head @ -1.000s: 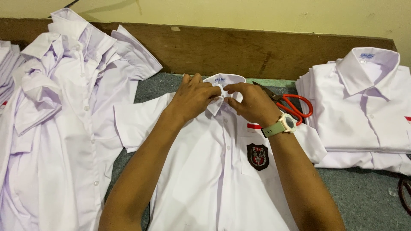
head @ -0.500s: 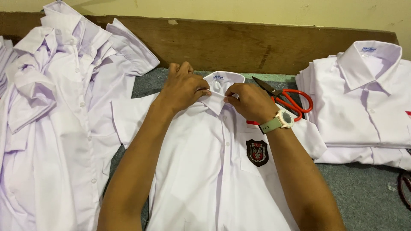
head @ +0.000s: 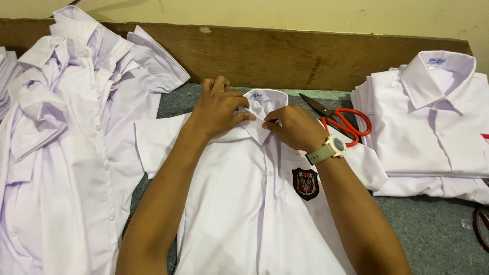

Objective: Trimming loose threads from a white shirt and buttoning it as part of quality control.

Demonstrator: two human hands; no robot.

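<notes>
From the head view, a white shirt (head: 254, 203) lay flat, front up, on the grey felt table (head: 438, 234), its collar at the far end near the wooden board (head: 285, 56). The left hand (head: 219, 109) rested on the collar's left side, fingers curled and pinching the fabric. The right hand (head: 295, 127), with a watch (head: 328, 149) on its wrist, was closed around the collar's right point. Red-handled scissors (head: 338, 119) lay just right of it. A folded stack of shirts (head: 433, 127) sat farther right; a loose heap of shirts (head: 66, 153) lay left.
</notes>
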